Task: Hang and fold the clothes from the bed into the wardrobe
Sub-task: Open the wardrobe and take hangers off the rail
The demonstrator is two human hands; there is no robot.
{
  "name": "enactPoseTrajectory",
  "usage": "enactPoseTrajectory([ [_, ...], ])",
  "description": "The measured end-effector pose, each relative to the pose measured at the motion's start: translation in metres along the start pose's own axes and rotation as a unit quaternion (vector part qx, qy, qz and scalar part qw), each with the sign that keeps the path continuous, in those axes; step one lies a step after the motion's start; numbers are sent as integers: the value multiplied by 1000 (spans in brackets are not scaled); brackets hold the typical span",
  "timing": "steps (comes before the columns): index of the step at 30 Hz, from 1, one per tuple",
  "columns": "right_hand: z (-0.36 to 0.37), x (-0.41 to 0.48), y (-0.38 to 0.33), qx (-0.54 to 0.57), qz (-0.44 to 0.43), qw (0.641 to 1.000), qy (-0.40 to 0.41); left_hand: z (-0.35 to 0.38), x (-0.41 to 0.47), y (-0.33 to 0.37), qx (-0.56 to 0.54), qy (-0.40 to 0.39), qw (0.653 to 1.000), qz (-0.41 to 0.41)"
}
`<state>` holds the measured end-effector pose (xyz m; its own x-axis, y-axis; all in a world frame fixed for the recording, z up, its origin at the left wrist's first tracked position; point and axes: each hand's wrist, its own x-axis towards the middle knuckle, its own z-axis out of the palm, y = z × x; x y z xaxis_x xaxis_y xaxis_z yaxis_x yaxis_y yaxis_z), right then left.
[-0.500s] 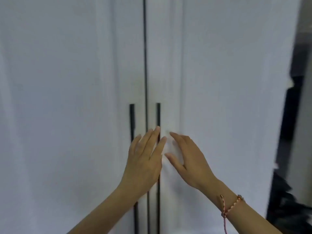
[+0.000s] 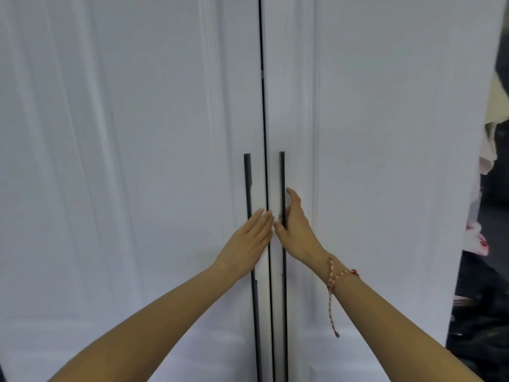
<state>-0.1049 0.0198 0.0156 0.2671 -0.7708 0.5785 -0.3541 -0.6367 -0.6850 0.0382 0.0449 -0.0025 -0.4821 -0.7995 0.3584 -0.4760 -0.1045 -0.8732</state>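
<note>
Wardrobe [image 2: 137, 161] closed, left hand [image 2: 249, 241] flat against left handle [image 2: 248, 183], right hand [image 2: 296, 230] curled round right handle [image 2: 282, 175]

Dark blurred space [image 2: 479, 312] fills the right edge, holding pale, pinkish shapes [image 2: 480, 239].

The wardrobe doors [image 2: 137, 161] are plain white, split by a thin dark seam [image 2: 263, 106]. The left handle [image 2: 249, 188] and right handle [image 2: 282, 175] are black. My wrist's cord bracelet [image 2: 332, 282] is braided red and white. At the far right, the cloth [image 2: 479, 241] is pale pink with red marks.
</note>
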Motion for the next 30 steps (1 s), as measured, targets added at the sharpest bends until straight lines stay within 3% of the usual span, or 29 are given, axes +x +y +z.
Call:
enactPoseTrajectory([
  [3, -3, -7, -12, 24, 15, 1000, 5, -22, 6, 2, 37, -43, 998, 25],
  [8, -6, -16, -8, -73, 0, 997, -30, -51, 21, 2, 31, -65, 996, 53],
  [12, -13, -17, -10, -76, -7, 997, -19, -81, 14, 0, 40, -112, 989, 87],
  [16, -19, -18, -13, -89, -8, 995, -42, -96, 4, -10, 61, -108, 983, 133],
  [18, -15, -21, -15, -247, -37, 968, 6, -98, -15, -15, 36, -140, 982, 119],
  [21, 0, -22, -12, -455, -185, 866, 97, -100, -53, -13, 76, -222, 964, 127],
  [23, 16, -17, -5, -517, -259, 815, 45, -99, -76, -17, 103, -276, 947, 130],
  [26, 34, -10, 13, -583, -242, 772, -67, -96, -119, -27, 131, -296, 942, 87],
  [27, 46, -8, 27, -576, -209, 781, -119, -94, -140, -31, 145, -289, 944, 58],
  [30, 65, -16, 68, -504, -160, 833, -166, -79, -195, -42, 187, -272, 944, 11],
])
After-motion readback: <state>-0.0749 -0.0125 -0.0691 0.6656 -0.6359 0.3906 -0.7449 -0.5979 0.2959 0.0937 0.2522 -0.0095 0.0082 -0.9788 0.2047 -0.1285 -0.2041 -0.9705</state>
